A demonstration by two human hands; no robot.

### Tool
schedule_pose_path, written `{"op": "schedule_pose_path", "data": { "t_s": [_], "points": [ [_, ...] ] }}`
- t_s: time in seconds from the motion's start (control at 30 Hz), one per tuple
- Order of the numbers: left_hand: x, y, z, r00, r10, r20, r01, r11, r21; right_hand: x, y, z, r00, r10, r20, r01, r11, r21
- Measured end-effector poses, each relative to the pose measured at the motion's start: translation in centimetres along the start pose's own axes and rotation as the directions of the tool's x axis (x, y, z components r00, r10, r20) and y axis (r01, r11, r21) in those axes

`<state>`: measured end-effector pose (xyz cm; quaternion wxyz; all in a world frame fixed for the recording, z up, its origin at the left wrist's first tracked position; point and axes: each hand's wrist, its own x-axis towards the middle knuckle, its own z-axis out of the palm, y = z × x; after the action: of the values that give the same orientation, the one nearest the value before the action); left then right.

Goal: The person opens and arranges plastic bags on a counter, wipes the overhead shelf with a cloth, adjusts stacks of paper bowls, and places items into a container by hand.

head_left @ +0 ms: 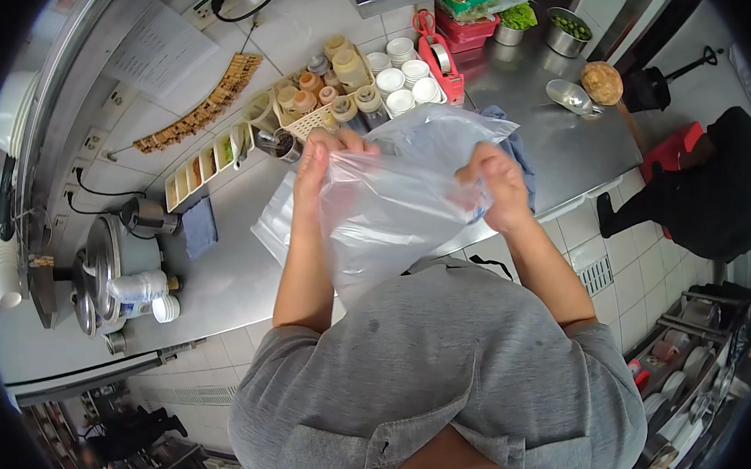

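Observation:
A clear plastic bag (385,222) is stretched between my two hands, above the edge of the steel counter. My left hand (318,166) is closed on its upper left side, fingers wrapped over the film. Gripping the right side, my right hand (497,186) has its fingers curled into the plastic. More clear plastic spreads behind the bag and below my left hand; I cannot tell whether it is the same piece. A blue cloth (522,162) lies partly hidden behind my right hand.
Squeeze bottles (349,65) and white lidded cups (391,81) stand in baskets at the back, beside a red tape dispenser (442,62). A metal scoop (570,98) lies right. A pot (103,261) stands left. A person in black (722,187) is at the right.

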<state>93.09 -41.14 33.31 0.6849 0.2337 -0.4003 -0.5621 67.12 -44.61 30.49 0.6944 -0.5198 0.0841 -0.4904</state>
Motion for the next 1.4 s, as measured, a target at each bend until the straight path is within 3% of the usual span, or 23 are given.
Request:
{"op": "schedule_pose_path", "data": {
  "t_s": [0.13, 0.2, 0.23, 0.27, 0.33, 0.43, 0.5, 0.6, 0.63, 0.7, 0.77, 0.8, 0.87, 0.93, 1.0, 1.03, 1.07, 1.13, 1.2, 1.27, 1.33, 1.37, 1.4],
  "points": [
    [0.2, -1.3, 1.1, 0.993, -0.087, 0.082, 0.099, 0.984, -0.149, -2.3, 2.2, -0.7, 0.952, 0.242, -0.186, -0.284, 0.926, -0.249],
    [0.6, -2.9, -1.0, 0.964, -0.159, 0.211, 0.203, 0.957, -0.208, -2.0, 1.8, -0.7, 0.955, 0.125, -0.268, -0.189, 0.955, -0.229],
    [0.7, -3.0, -1.1, 0.964, -0.156, 0.214, 0.201, 0.957, -0.208, -1.2, 0.7, -0.1, 0.942, 0.040, -0.334, -0.059, 0.997, -0.046],
    [0.5, -3.2, -1.0, 0.975, -0.201, 0.095, 0.207, 0.977, -0.054, -0.7, -0.4, 0.5, 0.911, -0.024, -0.412, 0.085, 0.988, 0.130],
    [0.8, -2.8, -0.2, 0.973, -0.231, -0.033, 0.233, 0.968, 0.099, 0.3, -1.3, 0.0, 0.929, -0.051, -0.366, 0.101, 0.988, 0.119],
    [3.5, -2.9, 0.3, 0.976, -0.199, -0.087, 0.207, 0.975, 0.084, 2.3, -0.8, -1.2, 0.867, 0.008, -0.499, 0.024, 0.998, 0.057],
    [6.5, -5.3, -1.3, 0.971, -0.109, -0.211, 0.171, 0.936, 0.309, 4.2, 0.7, -2.6, 0.658, 0.001, -0.753, -0.076, 0.995, -0.065],
    [8.0, -15.5, -8.1, 0.935, -0.155, -0.320, 0.277, 0.882, 0.382, 3.3, 7.1, -9.1, 0.598, -0.074, -0.798, -0.255, 0.927, -0.277],
    [6.5, -18.6, -7.8, 0.973, 0.077, -0.220, 0.035, 0.884, 0.466, 2.4, 10.1, -11.6, 0.601, -0.066, -0.796, -0.261, 0.926, -0.274],
    [3.6, -24.9, -10.8, 0.949, 0.293, -0.116, -0.192, 0.829, 0.524, -0.4, 16.7, -16.2, 0.571, -0.121, -0.812, -0.420, 0.807, -0.415],
    [2.4, -30.1, -15.4, 0.963, -0.085, -0.255, 0.220, 0.796, 0.564, -3.3, 22.5, -18.7, 0.595, -0.154, -0.789, -0.472, 0.728, -0.498],
    [1.9, -31.3, -16.3, 0.929, -0.209, -0.306, 0.353, 0.747, 0.563, -4.7, 24.3, -19.2, 0.618, -0.187, -0.763, -0.511, 0.642, -0.571],
    [1.6, -30.8, -15.8, 0.808, -0.155, -0.569, 0.570, -0.040, 0.820, -6.2, 25.6, -19.3, 0.637, -0.178, -0.750, -0.536, 0.597, -0.597],
    [3.2, -28.4, -13.2, 0.797, -0.257, -0.547, 0.530, -0.138, 0.837, -8.2, 27.5, -21.4, 0.651, -0.165, -0.740, -0.655, 0.370, -0.659],
    [3.2, -29.2, -13.7, 0.733, -0.399, -0.550, 0.405, -0.393, 0.825, -10.1, 31.1, -27.4, 0.606, 0.029, -0.795, -0.782, -0.166, -0.601],
    [3.6, -30.7, -15.2, 0.690, -0.426, -0.586, 0.325, -0.541, 0.776, -11.4, 33.0, -30.4, 0.566, 0.142, -0.812, -0.704, -0.429, -0.566],
    [4.4, -28.7, -14.5, 0.704, -0.409, -0.581, 0.373, -0.483, 0.792, -12.1, 33.8, -32.1, 0.632, 0.139, -0.762, -0.617, -0.504, -0.604],
    [4.6, -21.6, -11.3, 0.834, -0.211, -0.510, 0.496, -0.116, 0.860, -10.5, 28.2, -26.8, 0.867, -0.124, -0.482, -0.498, -0.212, -0.841],
    [3.9, -13.6, -11.4, 0.893, 0.041, -0.449, 0.439, 0.142, 0.887, -9.7, 23.1, -23.9, 0.791, -0.164, -0.590, -0.474, 0.446, -0.759],
    [1.7, -9.5, -18.9, 0.882, 0.278, -0.380, 0.331, 0.208, 0.920, -8.8, 16.4, -14.8, 0.627, -0.281, -0.726, -0.514, 0.551, -0.657],
    [0.1, -5.8, -25.7, 0.768, 0.333, -0.546, 0.577, 0.009, 0.817, -10.7, 13.7, -10.9, 0.822, -0.173, -0.542, -0.398, 0.505, -0.766],
    [-0.8, -4.4, -28.5, 0.748, 0.305, -0.590, 0.647, -0.133, 0.751, -10.2, 12.8, -9.7, 0.972, -0.097, -0.215, -0.158, 0.405, -0.901],
    [-2.2, -4.8, -32.1, 0.749, 0.306, -0.588, 0.646, -0.135, 0.751, -9.6, 12.2, -8.4, 0.991, 0.014, 0.132, 0.120, 0.327, -0.938]
  ]
}}
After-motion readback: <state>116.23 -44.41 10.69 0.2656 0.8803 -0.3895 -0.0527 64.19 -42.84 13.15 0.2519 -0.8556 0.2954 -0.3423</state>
